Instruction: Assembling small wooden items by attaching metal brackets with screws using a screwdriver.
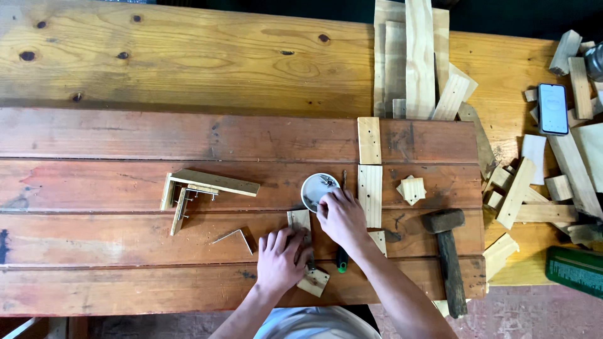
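Note:
My left hand (279, 257) presses down on a small pale wood piece (300, 221) lying on the reddish plank top (125, 188). My right hand (342, 216) reaches into a small white round dish (314, 188) of screws, fingertips at its rim; whether it holds a screw is hidden. A screwdriver with a green and black handle (342, 262) lies under my right wrist. Another small wood block (313, 282) sits by my left wrist.
A nailed wooden bracket (201, 188) and a thin metal angle (235, 237) lie to the left. Two pale slats (369, 163), a star-like wood block (412, 189) and a mallet (449, 251) are right. Offcuts and a phone (553, 108) crowd the far right.

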